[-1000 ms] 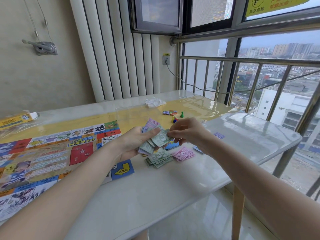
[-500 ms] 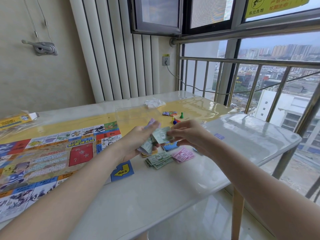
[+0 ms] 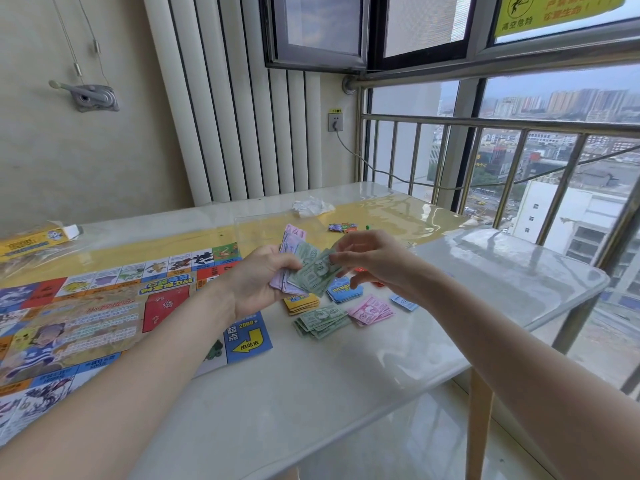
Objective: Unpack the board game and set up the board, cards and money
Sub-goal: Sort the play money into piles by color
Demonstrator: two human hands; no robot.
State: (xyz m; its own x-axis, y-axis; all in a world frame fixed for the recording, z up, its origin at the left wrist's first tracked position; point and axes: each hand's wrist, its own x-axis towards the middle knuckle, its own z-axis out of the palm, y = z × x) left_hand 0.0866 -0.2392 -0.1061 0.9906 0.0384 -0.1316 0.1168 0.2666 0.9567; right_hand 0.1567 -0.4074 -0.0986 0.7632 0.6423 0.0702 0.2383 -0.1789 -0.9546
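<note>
The white table (image 3: pixel 311 410) runs under both arms and carries everything. The game board (image 3: pixel 86 317) is the biggest thing on it, spread flat to the left of the left hand, with its blue arrow corner lying just under that wrist. Beyond the hands, near the far edge of the table, lies a crumpled white wrapper (image 3: pixel 310 206), and well off to the left, past the board, lies a yellow packet (image 3: pixel 27 242).

The left hand (image 3: pixel 258 280) is held above the table, fingers curled and thumb pressed on top of a fan of play money (image 3: pixel 304 268), purple notes behind and green notes in front. The right hand (image 3: pixel 375 263) meets it from the right; its fingertips pinch the edge of the foremost green note in that fan.

Below the hands lie sorted piles: a green pile (image 3: pixel 320 322) nearest the viewer, a pink pile (image 3: pixel 370 310) just to its right, a yellow card stack (image 3: pixel 300 302) under the left hand's fan, a blue card stack (image 3: pixel 344 292) under the right hand, and a single blue note (image 3: pixel 403 302) beneath the right wrist. Behind the right hand sit small coloured game pieces (image 3: pixel 341 227); their shapes are too small to tell.
</note>
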